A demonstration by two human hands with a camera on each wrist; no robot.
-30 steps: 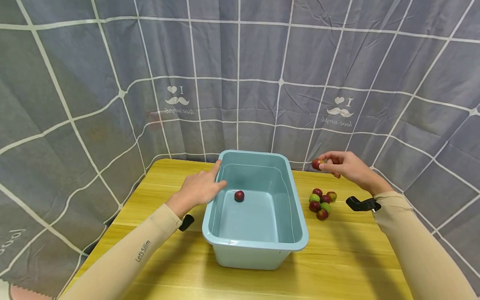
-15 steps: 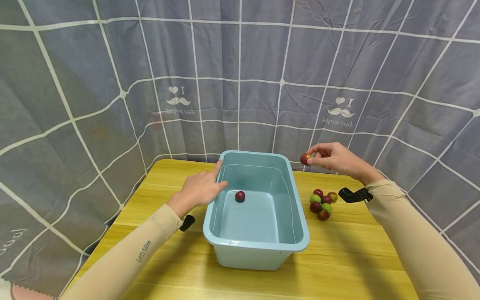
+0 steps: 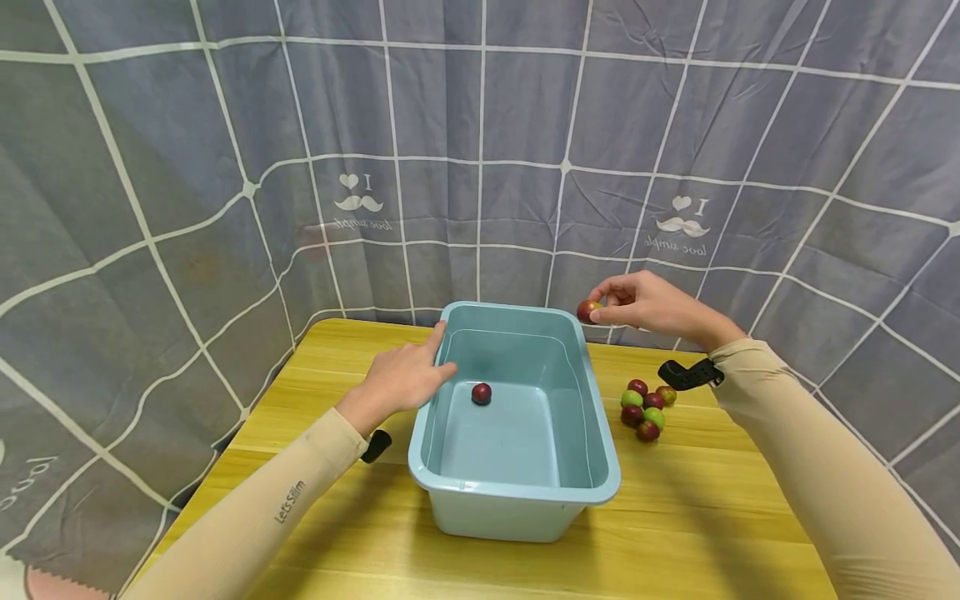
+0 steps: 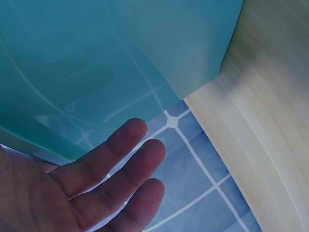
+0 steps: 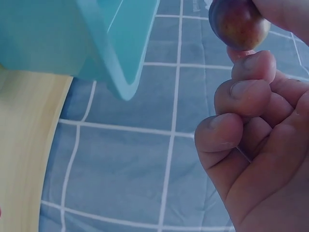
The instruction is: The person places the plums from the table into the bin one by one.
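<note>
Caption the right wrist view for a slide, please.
The right hand pinches a reddish fruit near a blue-green tub, with gridded curtain behind.

nine plums (image 3: 632, 415) visible: seven clustered on one table (image 3: 375, 517), two of those green; one inside one tub (image 3: 517, 492); one pinched in one right hand (image 3: 648, 302). also one left hand (image 3: 401, 377), two sleeves (image 3: 825, 467), two black straps (image 3: 686, 375), two printed moustaches (image 3: 358, 202) and two printed hearts (image 3: 348, 181).
</note>
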